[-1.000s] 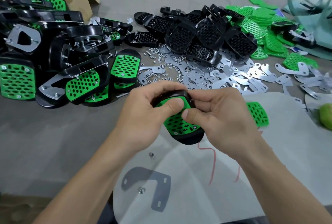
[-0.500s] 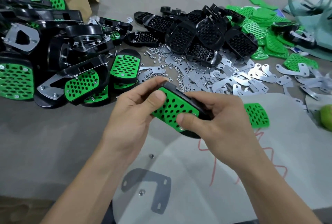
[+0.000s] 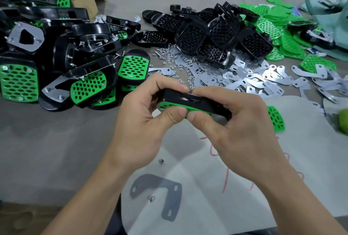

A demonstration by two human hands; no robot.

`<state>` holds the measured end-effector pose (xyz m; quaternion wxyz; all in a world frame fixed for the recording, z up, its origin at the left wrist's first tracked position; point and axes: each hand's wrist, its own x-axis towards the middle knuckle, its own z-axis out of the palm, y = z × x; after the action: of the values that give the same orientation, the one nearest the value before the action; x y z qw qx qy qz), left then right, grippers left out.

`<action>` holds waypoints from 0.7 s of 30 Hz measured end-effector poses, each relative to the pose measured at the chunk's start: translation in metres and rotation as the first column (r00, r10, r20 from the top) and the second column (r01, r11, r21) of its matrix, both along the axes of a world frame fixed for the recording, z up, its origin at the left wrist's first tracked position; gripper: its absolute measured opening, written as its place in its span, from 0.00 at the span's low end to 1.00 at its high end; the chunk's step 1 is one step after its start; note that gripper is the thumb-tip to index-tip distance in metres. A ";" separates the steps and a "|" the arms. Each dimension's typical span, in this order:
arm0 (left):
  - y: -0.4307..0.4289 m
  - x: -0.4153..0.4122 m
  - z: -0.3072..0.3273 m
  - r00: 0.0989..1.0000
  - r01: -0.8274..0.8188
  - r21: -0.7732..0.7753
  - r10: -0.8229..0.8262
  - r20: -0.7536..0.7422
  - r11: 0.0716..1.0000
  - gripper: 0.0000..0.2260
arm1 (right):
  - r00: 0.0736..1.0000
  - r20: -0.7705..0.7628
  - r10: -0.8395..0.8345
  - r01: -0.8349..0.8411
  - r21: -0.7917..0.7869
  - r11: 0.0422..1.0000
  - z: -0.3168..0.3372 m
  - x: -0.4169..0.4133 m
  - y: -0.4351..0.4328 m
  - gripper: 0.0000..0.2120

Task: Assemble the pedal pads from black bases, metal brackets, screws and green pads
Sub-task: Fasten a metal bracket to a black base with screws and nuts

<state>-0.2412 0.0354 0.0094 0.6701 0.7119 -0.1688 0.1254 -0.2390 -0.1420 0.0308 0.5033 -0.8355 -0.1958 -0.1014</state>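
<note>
Head view: at centre the left hand (image 3: 139,120) and right hand (image 3: 239,127) both pinch one pedal pad (image 3: 173,95), held edge-on above the grey table (image 3: 47,140). Finished pads (image 3: 56,61) heap at 10 o'clock, black bases (image 3: 207,33) at 12, metal brackets (image 3: 254,80) at 2, and a white sheet (image 3: 226,187) at 5.

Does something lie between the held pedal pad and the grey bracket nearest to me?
Nothing large. One small nut lies between the pedal pad and the bracket. The left hand and right hand both grip the pad.
</note>
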 end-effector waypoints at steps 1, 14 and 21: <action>-0.002 -0.002 -0.001 1.000 -0.015 -0.002 0.015 0.016 1.000 0.10 | 1.000 0.001 0.011 -0.011 0.006 1.000 0.001 0.000 0.000 0.11; -0.016 -0.007 -0.012 0.978 -0.178 0.073 0.184 -0.099 0.981 0.12 | 0.997 -0.057 -0.046 0.050 0.071 0.996 -0.017 0.000 0.008 0.16; -0.006 0.018 -0.016 0.956 -0.059 0.113 0.088 -0.279 0.992 0.14 | 0.943 -0.328 -0.049 0.118 0.196 0.974 -0.038 0.019 0.008 0.07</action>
<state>-0.2235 0.0293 -0.0061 0.6444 0.7621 -0.0507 0.0381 -0.2196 -0.1340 -0.0072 0.6100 -0.7898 -0.0636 -0.0059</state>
